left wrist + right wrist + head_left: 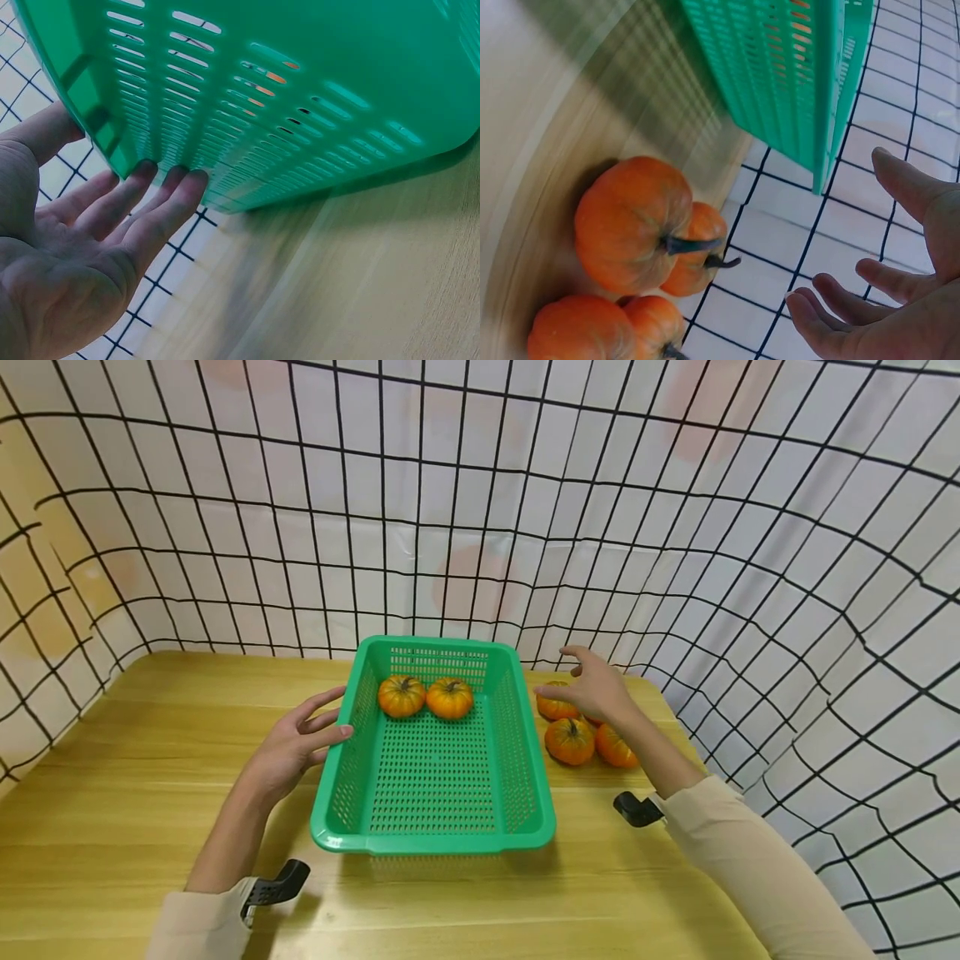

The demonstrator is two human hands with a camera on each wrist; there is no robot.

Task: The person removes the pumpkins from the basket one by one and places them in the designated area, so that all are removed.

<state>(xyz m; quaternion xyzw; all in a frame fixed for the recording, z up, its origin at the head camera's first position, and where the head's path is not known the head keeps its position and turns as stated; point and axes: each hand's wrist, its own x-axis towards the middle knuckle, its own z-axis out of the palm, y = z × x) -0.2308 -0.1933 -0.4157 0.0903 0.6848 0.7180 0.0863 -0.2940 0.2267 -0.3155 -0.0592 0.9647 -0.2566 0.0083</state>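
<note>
A green plastic basket [433, 852] with slotted walls stands mid-table, and two small orange pumpkins [401, 697] sit side by side toward its far end. My left hand [292, 745] holds the basket's left side. In the left wrist view the thumb [52, 131] hooks over the rim while the fingertips [196, 180] touch the outer wall. To the right of the basket, my right hand [596, 689] hovers over a cluster of several pumpkins [570, 742], thumb and fingers spread, holding nothing. The right wrist view shows a pumpkin [634, 225] with a dark stem, apart from the fingers; my forearm partly hides the cluster in the head view.
A black wire grid [450, 518] rises behind the wooden table [150, 760] and along both sides, with pale sheeting behind it. Each sleeve bears a black wrist mount, one on the left [281, 883] and one on the right [637, 810].
</note>
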